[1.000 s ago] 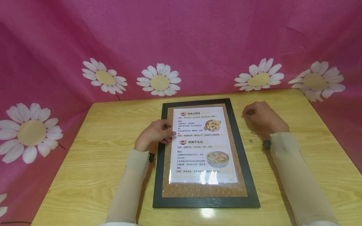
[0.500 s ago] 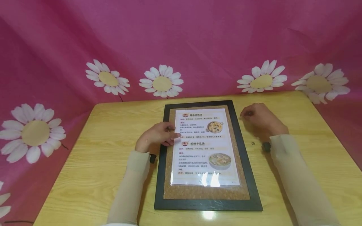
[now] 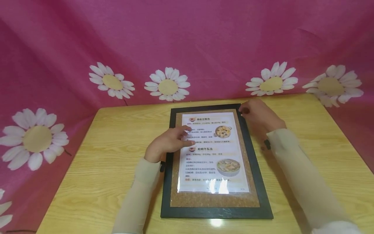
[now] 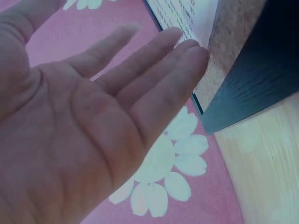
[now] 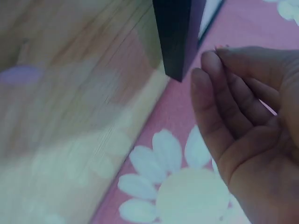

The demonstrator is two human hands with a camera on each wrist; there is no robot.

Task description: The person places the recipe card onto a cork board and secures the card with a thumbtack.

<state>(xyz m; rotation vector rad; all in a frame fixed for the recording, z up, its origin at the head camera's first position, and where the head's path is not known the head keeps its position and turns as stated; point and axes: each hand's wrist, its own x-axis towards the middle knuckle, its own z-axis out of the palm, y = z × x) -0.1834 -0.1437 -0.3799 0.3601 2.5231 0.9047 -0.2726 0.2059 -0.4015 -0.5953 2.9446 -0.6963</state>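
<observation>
One dark-framed cork board (image 3: 216, 213) lies flat right of the middle of the desk (image 3: 99, 169), its long axis running from near to far. On its cork is a shiny printed sheet (image 3: 205, 154), with two pictures of bowls of food along its right side and cork showing all round it.

The left hand (image 3: 169, 143) reaches across the board's left edge, its fingers above the sheet. That grip is wide, with fingers nearly straight and thumb apart, and has hold of nothing; whether any fingertip touches the sheet cannot be told.

The right hand (image 3: 258, 113) is the nearer to the board's far right corner, just beside it, so the board stretches leftward and nearer from that grip. Its thumb and forefinger come together at the tips, the other fingers bent; whether something tiny sits between them is too blurred to tell.

Pale sleeves (image 3: 137, 198) cover both arms, each with a small black device (image 3: 267, 144) at the wrist. Beyond the desk hangs a pink cloth (image 3: 187, 39) printed with large white flowers (image 3: 168, 87).
</observation>
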